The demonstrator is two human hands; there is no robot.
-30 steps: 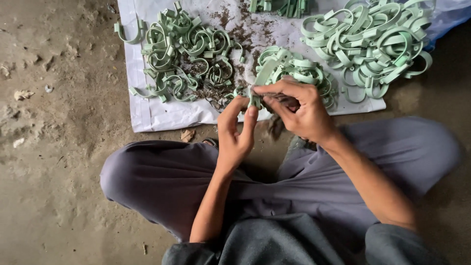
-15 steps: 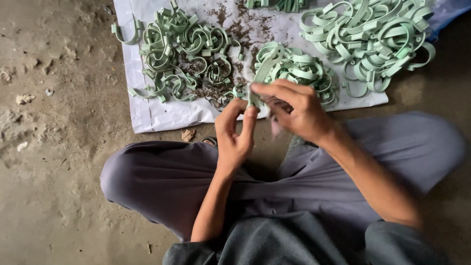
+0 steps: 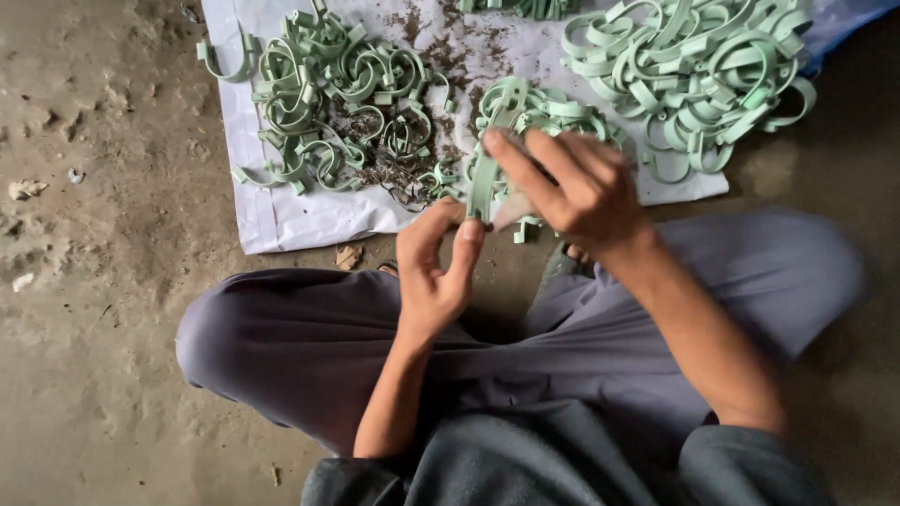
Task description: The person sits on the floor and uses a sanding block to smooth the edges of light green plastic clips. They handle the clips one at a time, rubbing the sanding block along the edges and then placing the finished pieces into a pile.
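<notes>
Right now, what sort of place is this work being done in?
Probably an informal floor-level workshop: a rough bare concrete floor, a white plastic sheet spread on it, and heaps of pale green curved plastic clips with dark trimmings. Both hands hold one clip.

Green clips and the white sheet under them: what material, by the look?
Green clips: likely moulded plastic, matte, uniform pale green, thin curved bands holding their shape. White sheet: probably woven plastic sacking or coated cloth, creased, slight sheen; can't tell which. Both hands hold one clip.
</notes>
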